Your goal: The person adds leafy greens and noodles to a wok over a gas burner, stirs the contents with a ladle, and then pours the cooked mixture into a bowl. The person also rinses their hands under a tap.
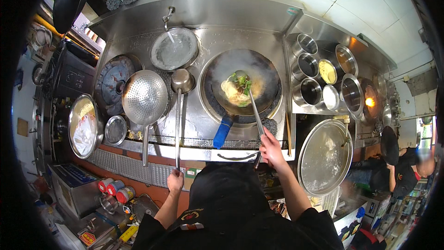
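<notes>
My right hand [273,150] is closed around the long metal handle of a wok ladle [256,109]. Its head lies among pale noodles [230,89] and leafy greens [245,82] in a steaming wok [218,101]. The wok's handle [223,132], wrapped in blue cloth, points towards me, with no hand on it. My left hand [175,181] grips the handle end of a deep, pot-shaped metal dipper [182,80]. The dipper's cup rests on the steel stove top between the wok and a perforated strainer [145,97].
Water runs from a tap [168,17] into a round basin [174,49]. Several steel seasoning pots [308,90] stand right of the wok, above a large round lid [325,159]. A bowl holding noodles and a plastic bag [85,126] sits left. Another person [399,173] holds a dark pan at far right.
</notes>
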